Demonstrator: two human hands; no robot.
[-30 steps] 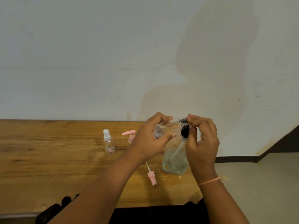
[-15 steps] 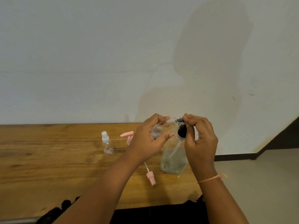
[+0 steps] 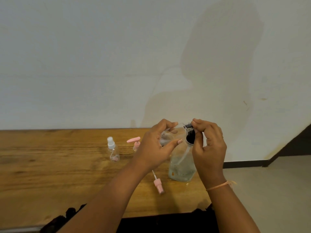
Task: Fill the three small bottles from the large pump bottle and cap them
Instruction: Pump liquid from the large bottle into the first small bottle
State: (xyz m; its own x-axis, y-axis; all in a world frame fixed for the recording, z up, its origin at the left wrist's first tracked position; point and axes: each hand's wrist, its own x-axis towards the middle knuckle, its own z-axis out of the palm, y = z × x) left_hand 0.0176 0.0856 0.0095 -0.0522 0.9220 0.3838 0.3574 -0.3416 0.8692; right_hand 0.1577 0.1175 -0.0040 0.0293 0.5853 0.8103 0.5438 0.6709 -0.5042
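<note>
So the left hand (image 3: 157, 147) is wrapping its fingers and thumb round a small clear bottle (image 3: 165, 136), holding it tilted with the neck end up by the spout of the black pump head (image 3: 189, 137). The right hand (image 3: 209, 145) is curling its fingertips (image 3: 199, 122) over the top of that pump. The large pump bottle (image 3: 181, 167) is standing on the wooden table (image 3: 50, 165), partly full. Further left, a white-capped spray bottle (image 3: 113, 151) and a pink-pump bottle (image 3: 136, 143) are standing upright, and a loose pink sprayer cap (image 3: 158, 184) is lying beside the large bottle.
</note>
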